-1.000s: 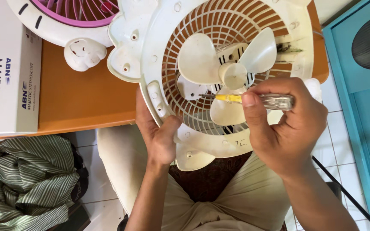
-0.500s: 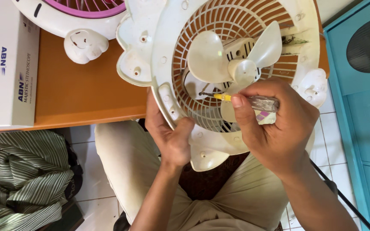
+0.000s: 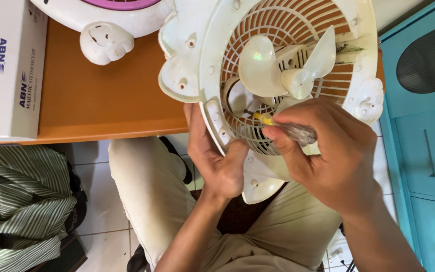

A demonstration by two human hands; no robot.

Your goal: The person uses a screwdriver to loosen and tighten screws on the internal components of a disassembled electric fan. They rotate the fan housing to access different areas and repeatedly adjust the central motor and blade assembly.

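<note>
Fan [image 3: 278,75], a cream plastic shell with a slatted grille, fills the upper middle of the frame, its lower edge overhanging the table [image 3: 101,106] above the person's lap. Nearest, the left hand [image 3: 215,156] closes its grip on the fan's lower rim, thumb over the grille edge. The right hand [image 3: 328,156] wraps a clear-handled screwdriver [image 3: 288,128], its yellow-collared tip pushed between the slats beside the blades [image 3: 283,68]. Farther off, a white box [image 3: 6,70] lies upper left, a second fan [image 3: 101,20] at the top edge.
</note>
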